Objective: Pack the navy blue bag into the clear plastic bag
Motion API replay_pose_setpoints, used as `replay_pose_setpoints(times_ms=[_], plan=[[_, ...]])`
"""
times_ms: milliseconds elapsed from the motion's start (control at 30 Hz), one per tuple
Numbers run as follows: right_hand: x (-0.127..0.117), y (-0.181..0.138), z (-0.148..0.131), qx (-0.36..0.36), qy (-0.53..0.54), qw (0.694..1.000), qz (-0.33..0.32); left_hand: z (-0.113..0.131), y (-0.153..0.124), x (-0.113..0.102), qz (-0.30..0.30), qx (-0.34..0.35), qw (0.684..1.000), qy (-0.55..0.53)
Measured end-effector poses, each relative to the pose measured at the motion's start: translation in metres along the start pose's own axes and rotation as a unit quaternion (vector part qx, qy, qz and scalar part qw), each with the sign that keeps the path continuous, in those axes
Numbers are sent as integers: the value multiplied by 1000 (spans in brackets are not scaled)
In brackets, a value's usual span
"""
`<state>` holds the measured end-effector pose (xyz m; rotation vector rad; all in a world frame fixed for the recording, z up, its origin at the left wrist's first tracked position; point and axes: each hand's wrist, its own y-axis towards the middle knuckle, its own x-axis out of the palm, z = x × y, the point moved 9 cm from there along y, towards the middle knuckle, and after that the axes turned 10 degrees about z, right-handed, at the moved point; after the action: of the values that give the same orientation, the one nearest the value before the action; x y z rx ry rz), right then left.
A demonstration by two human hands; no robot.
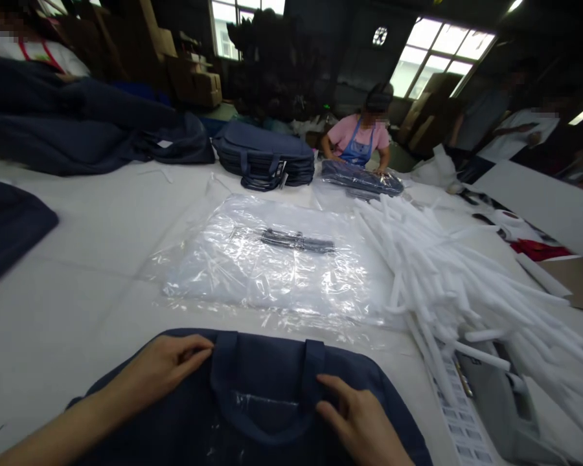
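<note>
left hand [162, 366] curls, pinch unclear; right hand [364, 414] spreads fingers. bag [267, 369] beneath seems soft, light; handle [262, 432] between them is best hold.

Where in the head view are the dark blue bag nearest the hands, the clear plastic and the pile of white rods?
Dark blue bag [269, 372]: head view, on the panel between its handle straps.
Clear plastic [282, 277]: head view, on its shiny top.
Pile of white rods [434, 265]: head view, mid-heap.
</note>
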<state>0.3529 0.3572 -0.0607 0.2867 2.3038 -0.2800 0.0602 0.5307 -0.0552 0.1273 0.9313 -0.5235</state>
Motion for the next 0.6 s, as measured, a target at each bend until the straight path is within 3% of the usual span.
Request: replay_pose_setpoints(times_ms=[100,167,300,400,467,600], plan=[[-45,57,-6,-55,7,992,116,32,63,-30,77,102,992,13],[-57,104,-5,-106,36,981,160,40,112,-34,94,132,986,43],[-34,180,30,-112,-24,984,133,6,195,-15,77,83,988,107],[-14,205,60,-88,-62,989,100,-35,230,4,7,31,988,154],[-10,212,66,-86,-71,990,87,-49,245,8,-27,15,984,173],[-25,230,51,-60,-100,990,80,-36,271,-15,9,20,983,181]])
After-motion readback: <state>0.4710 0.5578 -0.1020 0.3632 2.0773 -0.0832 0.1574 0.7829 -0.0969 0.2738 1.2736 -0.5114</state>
